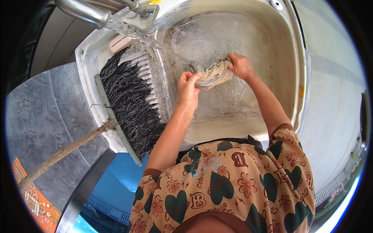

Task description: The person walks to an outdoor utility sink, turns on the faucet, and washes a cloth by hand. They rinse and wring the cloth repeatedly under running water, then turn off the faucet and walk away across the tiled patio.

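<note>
A wet, bunched cloth (216, 75), pale beige and grey, is stretched between my two hands over the basin of a worn laundry sink (215, 38). My left hand (189, 88) grips its near left end, thumb on top. The far right end is pinched in my right hand (240, 66). Water pours from a metal faucet (84, 13) at the upper left and runs down into the basin, just left of the cloth. Shallow water shows under and beside the cloth.
A black string mop (131, 107) lies over the sink's ribbed washboard (142, 68), its wooden handle (64, 154) reaching to the lower left. A pale pink brush or soap-like block (120, 43) rests behind it. A faucet lever (153, 14) stands at the back edge.
</note>
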`<state>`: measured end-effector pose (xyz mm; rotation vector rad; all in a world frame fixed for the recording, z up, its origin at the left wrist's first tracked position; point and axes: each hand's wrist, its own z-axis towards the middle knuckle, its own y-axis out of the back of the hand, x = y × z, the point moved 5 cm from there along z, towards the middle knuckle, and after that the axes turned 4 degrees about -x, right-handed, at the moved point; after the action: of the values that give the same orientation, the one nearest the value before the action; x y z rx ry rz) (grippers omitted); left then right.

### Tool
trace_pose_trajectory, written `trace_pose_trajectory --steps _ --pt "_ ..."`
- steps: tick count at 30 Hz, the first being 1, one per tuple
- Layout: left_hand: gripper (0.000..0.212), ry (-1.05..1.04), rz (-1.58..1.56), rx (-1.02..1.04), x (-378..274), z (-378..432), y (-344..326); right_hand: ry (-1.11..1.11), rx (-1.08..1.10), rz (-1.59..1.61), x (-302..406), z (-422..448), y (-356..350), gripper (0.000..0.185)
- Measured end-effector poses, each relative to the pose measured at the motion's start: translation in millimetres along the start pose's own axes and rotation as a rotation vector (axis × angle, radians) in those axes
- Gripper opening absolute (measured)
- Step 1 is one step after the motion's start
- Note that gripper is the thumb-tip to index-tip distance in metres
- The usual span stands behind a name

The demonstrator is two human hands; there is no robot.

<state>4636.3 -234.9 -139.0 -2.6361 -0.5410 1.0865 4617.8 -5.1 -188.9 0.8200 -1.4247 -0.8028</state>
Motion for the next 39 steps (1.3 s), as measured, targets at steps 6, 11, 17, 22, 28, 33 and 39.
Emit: trace_pose_trajectory --steps 6,11,17,22,28,33,39 --pt "0.068 0.443 0.053 -0.125 38.3 9.6 73.2 -0.569 -0.273 -0.129 -96.7 -41.8 7.0 0.04" --pt "0.085 0.445 0.074 -0.204 36.7 13.2 62.4 -0.455 0.084 0.295 32.2 -25.1 -48.4 0.032" --pt "0.071 0.466 -0.226 0.134 30.0 8.3 49.2 0.316 0.239 0.837 246.6 -68.8 49.6 0.022" --pt "0.048 0.45 -0.438 0.334 52.2 9.1 39.5 0.31 -0.153 0.473 206.4 -58.5 24.8 0.023" --pt "0.044 -0.072 0.288 -0.037 35.9 -28.7 -13.5 -0.324 0.006 0.008 13.7 -31.8 -9.1 0.033" --pt "0.068 0.328 0.067 -0.146 67.4 -9.7 46.1 -0.674 -0.172 -0.09 -115.1 -73.7 10.9 0.04" --pt "0.082 0.32 0.044 -0.225 72.6 2.3 89.0 -0.49 0.016 0.058 -35.2 -64.4 -32.7 0.031"
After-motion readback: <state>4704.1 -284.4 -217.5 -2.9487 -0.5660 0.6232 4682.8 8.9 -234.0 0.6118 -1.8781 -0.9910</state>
